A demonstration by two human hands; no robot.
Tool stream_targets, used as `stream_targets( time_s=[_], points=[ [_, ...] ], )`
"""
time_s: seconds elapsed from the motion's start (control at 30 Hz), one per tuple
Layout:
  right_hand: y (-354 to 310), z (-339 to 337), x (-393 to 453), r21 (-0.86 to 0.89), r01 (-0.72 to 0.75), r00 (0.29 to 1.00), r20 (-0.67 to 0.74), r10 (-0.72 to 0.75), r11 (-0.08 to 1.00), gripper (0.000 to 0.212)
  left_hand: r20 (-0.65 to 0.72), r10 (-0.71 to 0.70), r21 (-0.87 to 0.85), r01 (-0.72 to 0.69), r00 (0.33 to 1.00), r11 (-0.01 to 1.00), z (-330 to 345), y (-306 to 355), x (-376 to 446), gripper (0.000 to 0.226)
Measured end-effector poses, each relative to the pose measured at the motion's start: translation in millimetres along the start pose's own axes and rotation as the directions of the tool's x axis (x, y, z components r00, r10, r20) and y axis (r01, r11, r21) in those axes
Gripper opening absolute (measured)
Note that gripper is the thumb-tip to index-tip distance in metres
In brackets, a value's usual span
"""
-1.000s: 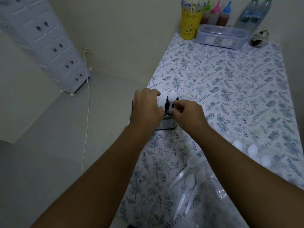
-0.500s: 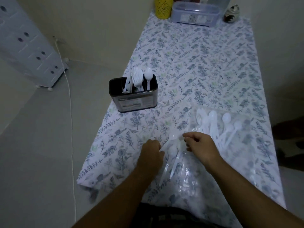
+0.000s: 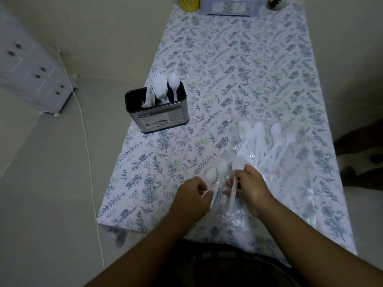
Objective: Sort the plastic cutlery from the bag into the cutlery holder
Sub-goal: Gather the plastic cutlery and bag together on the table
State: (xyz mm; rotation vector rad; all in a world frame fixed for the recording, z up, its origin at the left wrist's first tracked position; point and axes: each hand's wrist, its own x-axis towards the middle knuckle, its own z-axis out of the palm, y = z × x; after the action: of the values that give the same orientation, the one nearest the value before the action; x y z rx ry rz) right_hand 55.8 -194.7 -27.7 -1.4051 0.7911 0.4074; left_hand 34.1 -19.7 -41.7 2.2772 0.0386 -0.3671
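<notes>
nearest, the left hand [image 3: 193, 193] pinches the handle of a white plastic spoon [image 3: 211, 177], and the right hand [image 3: 248, 186] curls its fingers round another spoon [image 3: 236, 168] at the clear bag's [image 3: 294, 183] mouth. these look light, stiff and slick, likely best gripped mid-handle. beyond, more cutlery [image 3: 263, 141] lies in the bag, its count blurred by the film. farthest, the black cutlery holder [image 3: 157, 112] stands with forks and a spoon upright; its dividers are hard to make out.
</notes>
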Motion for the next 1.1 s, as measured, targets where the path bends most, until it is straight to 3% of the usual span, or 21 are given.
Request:
stream_targets(
  time_s=[0.17, 0.33, 0.5, 0.6, 0.67, 0.77, 0.87, 0.97, 1.1],
  points=[
    [8.9, -11.0, 3.5, -0.005, -0.030, 1.000, 0.005, 0.030, 1.000, 0.013, 0.070, 0.007, 0.188, -0.020, 0.998, 0.982, 2.9, -10.7, 4.8, 0.020],
    [23.2, -6.7, -4.5, -0.049, -0.104, 0.992, 0.063, 0.107, 0.993, 0.011, 0.027, 0.026, 0.260, -0.033, 0.999, 0.965, -1.7, -14.4, 3.9, 0.021],
    [32.7, 5.4, -10.1, 0.015, -0.178, 0.981, 0.084, 0.176, 0.984, 0.014, -0.112, -0.115, -0.084, 0.106, 0.987, 0.991, -3.2, -10.3, -2.6, 0.024],
    [31.6, 9.7, -9.1, 0.140, -0.175, 0.982, 0.093, 0.163, 0.975, 0.022, 0.062, -0.167, -0.321, 0.178, 0.984, 0.930, 5.3, -6.7, -7.6, 0.025],
    [26.3, 8.6, -8.6, 0.185, -0.169, 0.978, 0.154, 0.141, 0.968, 0.028, 0.151, -0.124, -0.344, 0.169, 0.981, 0.924, 12.9, -1.3, -9.0, 0.023],
    [22.2, 4.3, -6.2, 0.053, -0.076, 0.989, 0.134, 0.068, 0.996, 0.022, 0.167, -0.031, -0.243, 0.072, 0.985, 0.967, 20.5, 7.8, -7.4, 0.020],
    [21.7, -0.6, -5.1, 0.001, -0.023, 0.998, 0.063, 0.023, 1.000, 0.012, 0.061, 0.062, -0.094, -0.056, 0.996, 0.994, 19.0, 16.5, -0.9, 0.009],
    [18.9, -5.9, -7.5, 0.037, -0.053, 0.998, 0.038, 0.051, 0.998, 0.016, -0.040, 0.017, -0.012, -0.017, 0.999, 1.000, 21.6, 16.0, 11.2, 0.009],
    [20.0, -13.6, -8.1, -0.024, -0.069, 0.997, 0.027, 0.070, 0.997, 0.022, -0.001, -0.030, 0.069, 0.030, 1.000, 0.997, 30.5, 12.1, 23.5, 0.012]
  ],
)
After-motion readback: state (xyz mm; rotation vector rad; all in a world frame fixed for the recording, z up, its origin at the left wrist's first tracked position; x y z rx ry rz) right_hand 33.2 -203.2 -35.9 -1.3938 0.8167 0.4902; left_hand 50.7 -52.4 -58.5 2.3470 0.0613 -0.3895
